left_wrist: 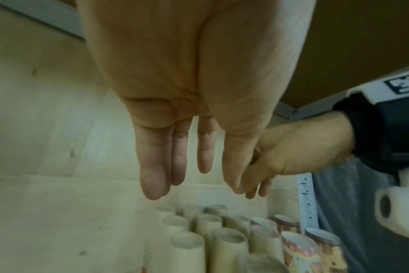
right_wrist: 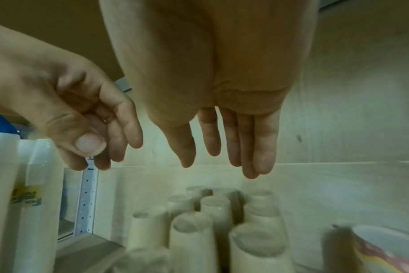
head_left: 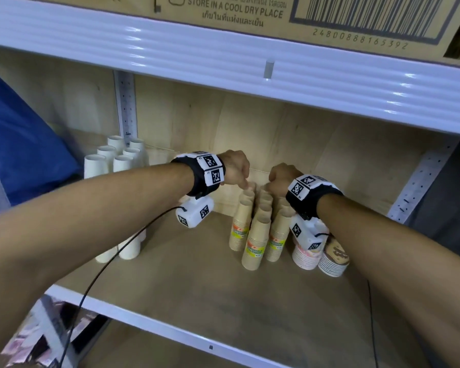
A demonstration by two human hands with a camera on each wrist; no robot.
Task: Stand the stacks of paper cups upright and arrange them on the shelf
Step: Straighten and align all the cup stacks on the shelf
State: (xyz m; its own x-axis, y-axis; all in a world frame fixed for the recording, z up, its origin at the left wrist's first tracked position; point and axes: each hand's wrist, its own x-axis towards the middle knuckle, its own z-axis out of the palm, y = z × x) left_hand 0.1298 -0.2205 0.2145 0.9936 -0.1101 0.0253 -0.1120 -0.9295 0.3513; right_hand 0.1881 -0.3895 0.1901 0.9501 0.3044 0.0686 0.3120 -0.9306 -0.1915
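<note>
Below my fingers (left_wrist: 155,177), on the wooden shelf (head_left: 197,274), stands a cluster of brown paper-cup stacks (head_left: 256,235), all upright and packed side by side. My left hand (head_left: 235,166) and right hand (head_left: 280,176) hang just above the rear of this cluster, close together, backs upward. Both wrist views show the fingers of each hand pointing down, straight to loosely relaxed, with nothing held between them; the head view leaves it unclear whether a fingertip touches a cup rim. Right of my right hand, touching the brown cluster, stand patterned cup stacks (head_left: 332,258), partly hidden by my wrist camera. Left of my left hand, well apart from the brown stacks, a group of white cup stacks (head_left: 117,158) stands upright near the shelf's perforated metal upright (head_left: 126,107). Farther left lies a blue object (head_left: 24,144). Above my hands runs the white edge of the upper shelf (head_left: 223,57), bearing a printed cardboard box (head_left: 250,14).
</note>
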